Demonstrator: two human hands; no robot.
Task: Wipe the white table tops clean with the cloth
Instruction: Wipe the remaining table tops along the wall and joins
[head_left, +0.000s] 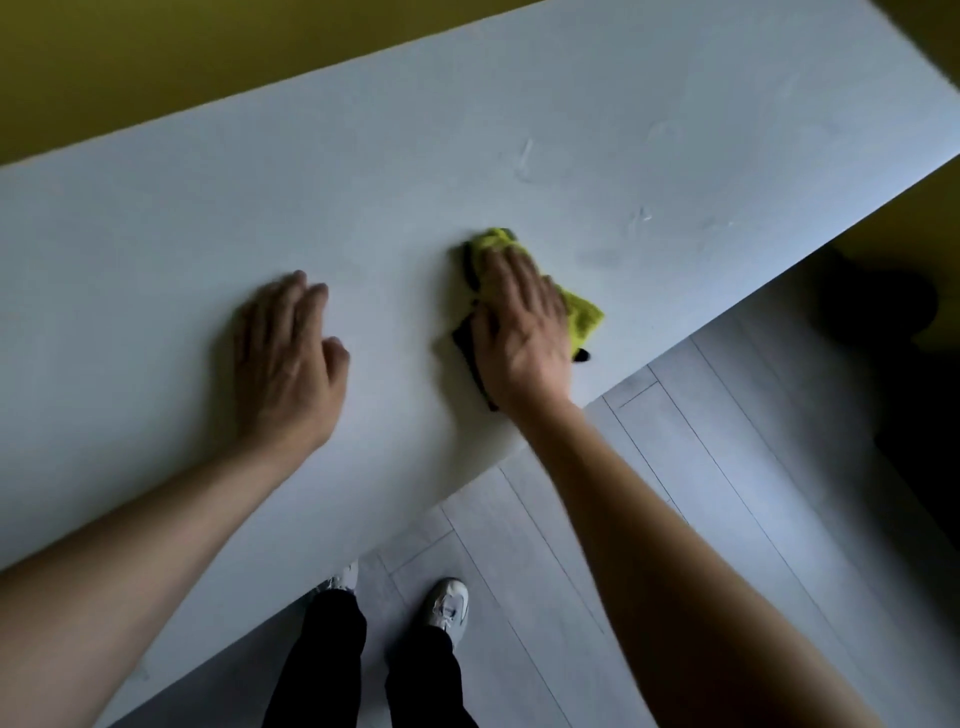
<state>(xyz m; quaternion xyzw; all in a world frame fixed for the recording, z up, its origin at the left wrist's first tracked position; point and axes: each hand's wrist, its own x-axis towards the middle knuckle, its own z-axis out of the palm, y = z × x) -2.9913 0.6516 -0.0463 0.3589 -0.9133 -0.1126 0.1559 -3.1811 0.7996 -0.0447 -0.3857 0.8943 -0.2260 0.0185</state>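
Palm-down, the right hand (522, 332) presses the cloth (584, 317) flat while the left hand (288, 364) rests relaxed on the table top (363, 156).

**Dim, soft light with motion blur**

The scene is dim and cool. The worktop (467, 130) reads grey-blue, with faint pale sheen marks at its right part. Both hands cast only weak, soft shadows. The left hand (288, 364) is blurred at its fingers (306, 291), and the right hand (519, 332) is slightly smeared. The far right corner falls into deep black. Wide-angle bending tilts the worktop edges.
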